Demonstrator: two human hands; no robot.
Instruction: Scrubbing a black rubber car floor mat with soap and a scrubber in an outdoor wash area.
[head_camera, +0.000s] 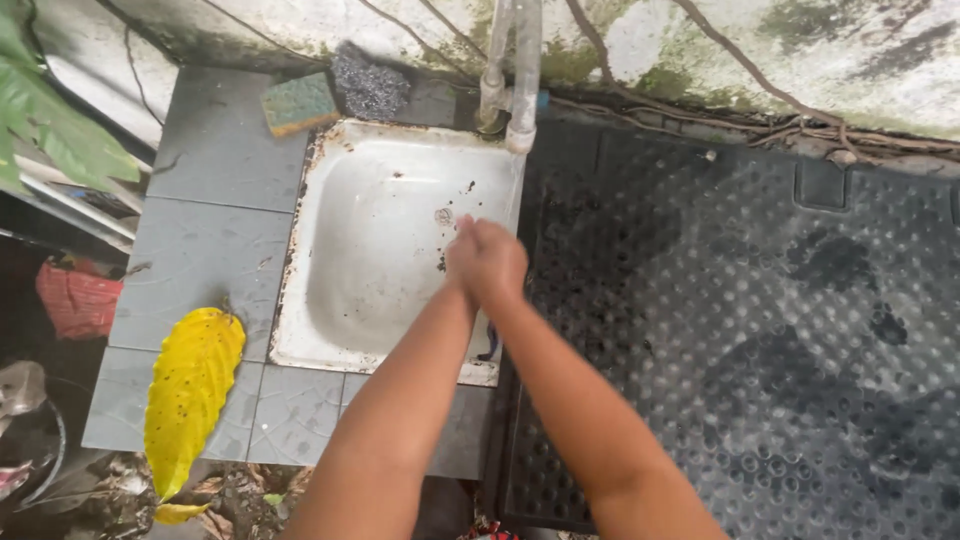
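- Forearms enter from the bottom edge and converge over the right rim of the basin (300, 300); my left hand (462, 262) and right hand (500, 265) are pressed together, palm to palm as far as I can judge.
- Neither hand holds anything that I can see (whether the fingers are interlaced or merely laid flat I cannot tell, since the hands overlap and blur slightly).
- For a thorough rub, I judge it best to keep both hands over the basin rather than over the mat (760, 330), and nearer the pipes (510, 80), which stand at the basin's far right corner.
- Basin: square, shallow, white enamel with rounded corners; rust and chipped coating run along the rim, and dark specks sit near the drain (444, 216).
- Mat: dark rubber, studded with raised round bumps, lying just right of the basin and blotched with wet patches.
- Counter (205, 250): grey square tiles, matte and worn.
- Sponge (298, 102): green scouring face over a yellow body, at the counter's far edge, just beside a wad of steel wool (368, 85).
- Leaf (190, 395): yellow, elongated, speckled brown, lying on the tiles left of the basin.
- Wall (800, 50): stained, mossy plaster crossed by thin roots.
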